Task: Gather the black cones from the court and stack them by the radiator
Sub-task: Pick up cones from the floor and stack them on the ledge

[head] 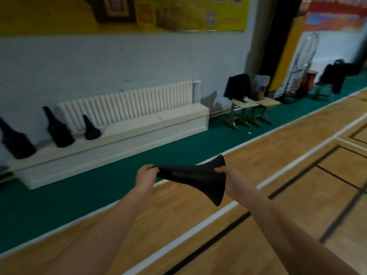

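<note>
1. Nearest, over the wooden court floor (198, 225) with its white line (178, 241) and black markings: two bare forearms reaching forward.
2. Left hand (148, 174) curled tight round the narrow tip of a black cone (198, 179); right hand (228, 181) pinching the wide base at its rim, thumb on top.
3. Held sideways in the air between the two hands, tip to the left and flared mouth to the right (soft enough to look a little flattened).
4. Beyond the hands, a green strip (79, 191) of flooring along the wall.
5. On that strip, a long pale bench (139, 126) set against the wall, with a white ribbed radiator (127, 104) just behind it.
6. Standing on the bench at the radiator's left end: three dark cone stacks (57, 132), upright, side by side, apart from one another.
7. Right of the bench, small wooden chairs (250, 104) with a black garment (237, 87) draped over one back.
8. Farthest, up on the wall: a yellow board (178, 14) with framed pictures and a red banner (335, 14), lettering on both too blurred to read.
</note>
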{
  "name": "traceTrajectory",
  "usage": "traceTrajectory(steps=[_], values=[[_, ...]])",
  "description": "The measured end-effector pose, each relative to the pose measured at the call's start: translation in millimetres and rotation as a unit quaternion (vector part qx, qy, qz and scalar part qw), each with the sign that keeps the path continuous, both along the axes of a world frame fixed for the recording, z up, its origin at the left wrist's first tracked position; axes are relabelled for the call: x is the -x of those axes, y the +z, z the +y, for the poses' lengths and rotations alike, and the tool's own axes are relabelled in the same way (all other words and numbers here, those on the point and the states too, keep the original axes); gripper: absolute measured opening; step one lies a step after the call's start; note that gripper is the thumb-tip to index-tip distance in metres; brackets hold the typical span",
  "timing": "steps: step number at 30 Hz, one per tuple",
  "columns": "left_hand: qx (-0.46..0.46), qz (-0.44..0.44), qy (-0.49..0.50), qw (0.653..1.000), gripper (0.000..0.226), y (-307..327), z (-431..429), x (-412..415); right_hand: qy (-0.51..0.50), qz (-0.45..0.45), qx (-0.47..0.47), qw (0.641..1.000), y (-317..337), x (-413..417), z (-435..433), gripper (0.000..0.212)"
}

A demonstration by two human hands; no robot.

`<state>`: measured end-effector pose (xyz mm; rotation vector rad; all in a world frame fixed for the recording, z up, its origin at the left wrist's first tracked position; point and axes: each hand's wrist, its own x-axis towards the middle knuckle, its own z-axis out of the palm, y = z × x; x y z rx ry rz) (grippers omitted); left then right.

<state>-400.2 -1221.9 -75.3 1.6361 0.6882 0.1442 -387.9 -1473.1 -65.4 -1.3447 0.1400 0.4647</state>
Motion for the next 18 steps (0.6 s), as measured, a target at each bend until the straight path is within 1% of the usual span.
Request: traceTrajectory(steps=[1,2,5,9,14,15,18], values=[[0.001,-0.002,0.011,1.000,0.040,-0.5,24.7,-1.9,0.012,0.001,0.000,1.000,1.3,-7.9,26.5,0.049],[0.003,-0.001,0.022,1.000,0.040,1.1,45.6,-2.8,0.018,-0.005,0.000,1.000,2.5,-15.1,50.0,0.048],[0.015,-0.005,0.064,0.998,0.039,4.9,116.5,-4.3,0.039,-0.016,-0.011,0.999,8.8,-33.4,124.1,0.034],[0.029,-0.011,0.114,0.993,0.029,12.0,193.8,-4.3,0.079,-0.008,-0.013,0.997,13.5,-55.7,199.8,0.027],[0.050,-0.011,0.158,0.986,0.020,12.4,256.7,-9.0,0.098,0.023,-0.007,0.995,15.0,-85.9,272.7,0.035],[0.049,-0.005,0.162,0.986,0.022,9.5,263.3,-12.0,0.100,0.028,-0.006,0.995,13.9,-91.2,281.0,0.037],[0.044,0.009,0.166,0.985,0.038,0.2,280.0,-31.4,0.113,0.044,0.003,0.993,7.6,-118.6,306.4,0.039]])
